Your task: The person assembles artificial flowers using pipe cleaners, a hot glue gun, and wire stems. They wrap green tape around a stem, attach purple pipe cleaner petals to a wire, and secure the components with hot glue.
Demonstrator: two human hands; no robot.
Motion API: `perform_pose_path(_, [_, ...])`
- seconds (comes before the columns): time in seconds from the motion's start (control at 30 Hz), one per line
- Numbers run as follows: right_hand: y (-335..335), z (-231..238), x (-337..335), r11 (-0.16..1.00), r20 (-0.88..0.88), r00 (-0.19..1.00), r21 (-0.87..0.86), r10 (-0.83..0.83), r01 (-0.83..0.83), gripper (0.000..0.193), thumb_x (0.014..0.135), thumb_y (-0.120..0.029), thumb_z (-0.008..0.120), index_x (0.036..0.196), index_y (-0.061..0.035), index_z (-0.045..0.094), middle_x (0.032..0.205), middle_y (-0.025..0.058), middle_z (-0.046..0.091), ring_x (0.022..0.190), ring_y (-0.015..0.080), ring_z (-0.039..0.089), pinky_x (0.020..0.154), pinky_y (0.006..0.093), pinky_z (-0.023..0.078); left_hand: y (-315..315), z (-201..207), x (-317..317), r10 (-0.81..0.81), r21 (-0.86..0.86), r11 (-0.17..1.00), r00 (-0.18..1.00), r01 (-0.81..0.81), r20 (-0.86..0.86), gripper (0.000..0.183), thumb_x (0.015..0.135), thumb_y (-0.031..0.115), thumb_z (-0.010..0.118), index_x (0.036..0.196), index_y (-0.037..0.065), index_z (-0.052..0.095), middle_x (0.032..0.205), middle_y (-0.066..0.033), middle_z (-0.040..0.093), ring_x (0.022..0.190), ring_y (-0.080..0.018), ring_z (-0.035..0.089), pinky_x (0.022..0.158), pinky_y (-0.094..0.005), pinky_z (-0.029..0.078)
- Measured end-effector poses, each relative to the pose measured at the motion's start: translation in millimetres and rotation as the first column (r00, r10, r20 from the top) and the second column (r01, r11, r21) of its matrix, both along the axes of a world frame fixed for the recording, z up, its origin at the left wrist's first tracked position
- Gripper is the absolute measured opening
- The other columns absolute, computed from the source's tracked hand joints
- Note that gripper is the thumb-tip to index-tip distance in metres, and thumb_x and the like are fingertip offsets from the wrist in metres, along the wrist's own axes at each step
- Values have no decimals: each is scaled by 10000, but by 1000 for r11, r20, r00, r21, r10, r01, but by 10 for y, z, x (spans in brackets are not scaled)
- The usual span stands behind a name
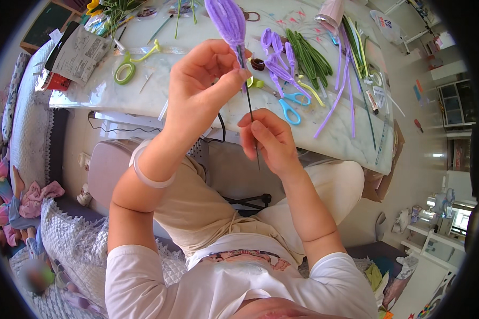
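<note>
Just above the near edge of the marble-patterned table point(351, 151), I hold a purple fuzzy pipe-cleaner flower point(228, 22) upright on a thin dark stem point(251, 100). My left hand point(202, 80) pinches the base of the bloom between thumb and fingers. Lower down, the thumb and fingers of my right hand point(271, 139) close on the stem, whose tip sticks out below them. Beyond my right hand lie blue-handled scissors point(289, 110). Looped purple pipe-cleaner pieces point(275, 53) and a bundle of green pipe cleaners point(310, 57) rest behind the scissors.
Long purple pipe cleaners point(335, 109) lie at the table's right side. A green tape roll point(124, 72) and a printed packet point(82, 53) are on the left. Below the table edge stands a stool point(110, 173). Someone's bare foot point(17, 183) shows at the left rim.
</note>
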State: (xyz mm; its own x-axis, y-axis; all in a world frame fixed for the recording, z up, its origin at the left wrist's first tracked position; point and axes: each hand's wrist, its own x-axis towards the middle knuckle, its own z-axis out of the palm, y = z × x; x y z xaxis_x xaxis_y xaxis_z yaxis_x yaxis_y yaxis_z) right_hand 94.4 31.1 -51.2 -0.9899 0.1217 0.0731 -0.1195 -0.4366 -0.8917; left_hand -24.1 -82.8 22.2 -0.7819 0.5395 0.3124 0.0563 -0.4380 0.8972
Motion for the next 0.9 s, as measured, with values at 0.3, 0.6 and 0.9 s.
perform_pose_path(0.3, [517,846,-378,943,-100,990,310,-98,124,416,926,-335,470,1098,30,569,947,57,610,790,109,540,713,259,435,-28,-91,70,-305,-133,944,952,302,-4,198,786,-19,598,979,2,557,896,-23,589,794,-82,553,693,-212,427])
perform_pose_path(0.6, [428,956,-451,965,-156,978,201,-137,167,200,821,-146,648,923,25,626,738,32,610,634,88,533,565,236,450,-8,-91,115,-344,-145,928,939,344,27,203,789,6,606,987,3,565,885,-19,592,789,-89,564,674,-224,443])
perform_pose_path(0.9, [298,956,-462,899,-294,913,250,-283,359,173,818,-94,646,929,36,620,725,56,621,618,97,560,556,228,463,-37,-85,88,-301,-160,940,953,301,26,231,778,-20,593,1007,1,566,907,-35,610,790,-95,572,680,-231,453])
